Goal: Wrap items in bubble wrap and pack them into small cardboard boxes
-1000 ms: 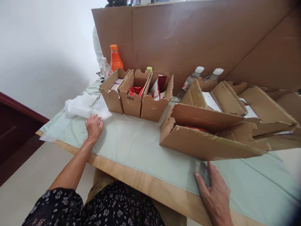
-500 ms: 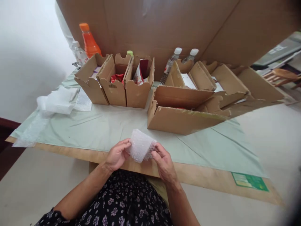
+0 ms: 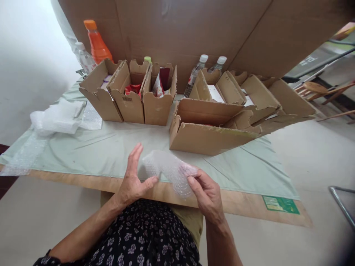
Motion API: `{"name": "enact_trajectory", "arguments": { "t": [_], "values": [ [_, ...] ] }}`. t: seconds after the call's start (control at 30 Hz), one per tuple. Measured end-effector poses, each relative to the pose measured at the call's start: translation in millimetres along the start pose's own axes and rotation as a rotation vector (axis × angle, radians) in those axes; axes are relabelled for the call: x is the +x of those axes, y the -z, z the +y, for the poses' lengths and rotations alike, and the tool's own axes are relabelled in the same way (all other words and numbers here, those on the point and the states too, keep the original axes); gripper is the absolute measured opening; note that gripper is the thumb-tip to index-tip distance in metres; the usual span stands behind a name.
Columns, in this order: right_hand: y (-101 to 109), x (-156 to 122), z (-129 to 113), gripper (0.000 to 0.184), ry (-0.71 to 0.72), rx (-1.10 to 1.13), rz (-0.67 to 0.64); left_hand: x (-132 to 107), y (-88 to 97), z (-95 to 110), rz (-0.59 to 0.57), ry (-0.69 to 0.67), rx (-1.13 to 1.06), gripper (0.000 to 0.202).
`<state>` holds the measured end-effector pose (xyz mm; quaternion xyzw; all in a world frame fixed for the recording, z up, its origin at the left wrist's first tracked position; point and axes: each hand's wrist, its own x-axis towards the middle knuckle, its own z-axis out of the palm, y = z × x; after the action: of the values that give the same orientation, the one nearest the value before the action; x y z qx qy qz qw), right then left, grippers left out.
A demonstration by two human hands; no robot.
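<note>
A piece of clear bubble wrap [image 3: 169, 168] hangs over the front edge of the cloth-covered table, partly opened out and bent in the middle. My right hand [image 3: 206, 192] pinches its right end between thumb and fingers. Just left of the wrap, my left hand [image 3: 135, 181] is spread, thumb apart from the raised fingers, holding nothing. Its thumb lies close to the wrap's lower left edge; whether they touch I cannot tell.
Beyond the hands stands a long cardboard box [image 3: 213, 138], with more cardboard bins [image 3: 158, 111] behind and left. Other bubble wrap [image 3: 59, 118] lies at the table's left. An orange bottle [image 3: 97, 44] and clear bottles [image 3: 195, 75] stand at the back. Pale green cloth [image 3: 122, 142] covers the table.
My left hand has let go of the bubble wrap and spread its fingers. The wrap has gone from a compact folded piece to a longer, looser one, held by the right hand, which moved right.
</note>
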<state>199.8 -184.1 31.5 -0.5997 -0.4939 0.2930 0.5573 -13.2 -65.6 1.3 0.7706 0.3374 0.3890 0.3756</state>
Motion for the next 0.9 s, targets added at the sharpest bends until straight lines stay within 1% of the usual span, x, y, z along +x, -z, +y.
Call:
{"name": "enact_trajectory", "arguments": {
  "t": [0.07,0.13,0.17,0.2,0.27,0.3,0.33,0.37,0.43,0.5,0.53,0.6,0.63,0.7,0.73,0.77,0.83,0.9],
  "values": [
    [5,3,-10,0.019,0.08,-0.08,-0.067,12,5.0,16,-0.122,-0.19,0.117,0.093],
    [7,7,-22,0.02,0.18,-0.171,-0.146,25,6.1,27,-0.274,-0.327,0.161,0.089],
    [8,8,-29,0.02,0.231,-0.208,-0.173,31,5.0,29,-0.345,-0.36,0.16,0.081],
    [10,9,-34,0.019,0.272,-0.239,-0.182,36,3.1,29,-0.411,-0.365,0.153,0.067],
    [16,8,-42,0.017,0.312,-0.267,-0.136,43,-0.2,21,-0.525,-0.305,0.148,0.029],
    [21,6,-44,0.017,0.309,-0.266,-0.087,44,-0.3,15,-0.573,-0.246,0.15,0.017],
    [27,4,-44,0.016,0.291,-0.262,-0.025,45,1.3,9,-0.607,-0.172,0.151,0.016],
    [34,1,-43,0.016,0.262,-0.255,0.038,44,4.8,2,-0.627,-0.086,0.146,0.021],
    [47,-5,-38,0.014,0.185,-0.241,0.154,42,17.1,-7,-0.642,0.101,0.096,0.027],
    [55,-9,-29,0.01,0.101,-0.214,0.249,40,32.8,-11,-0.638,0.268,0.011,0.029],
    [56,-8,-24,0.009,0.065,-0.193,0.286,40,40.0,-12,-0.623,0.33,-0.034,0.03],
    [53,-5,-11,0.013,0.004,-0.151,0.343,43,50.1,-14,-0.579,0.403,-0.114,0.032],
    [50,-2,-2,0.016,-0.023,-0.137,0.364,45,52.1,-16,-0.557,0.419,-0.137,0.034],
    [42,3,20,0.021,-0.084,-0.147,0.376,48,50.3,-23,-0.513,0.412,-0.102,0.034],
    [39,6,33,0.023,-0.116,-0.177,0.369,49,47.1,-28,-0.484,0.395,-0.033,0.033],
    [37,7,46,0.026,-0.144,-0.228,0.366,49,43.1,-35,-0.431,0.367,0.063,0.034],
    [36,6,71,0.031,-0.164,-0.378,0.388,45,34.7,-50,-0.28,0.293,0.279,0.04],
    [38,2,86,0.035,-0.123,-0.538,0.438,37,27.8,-64,-0.136,0.213,0.433,0.047]
  ]
}}
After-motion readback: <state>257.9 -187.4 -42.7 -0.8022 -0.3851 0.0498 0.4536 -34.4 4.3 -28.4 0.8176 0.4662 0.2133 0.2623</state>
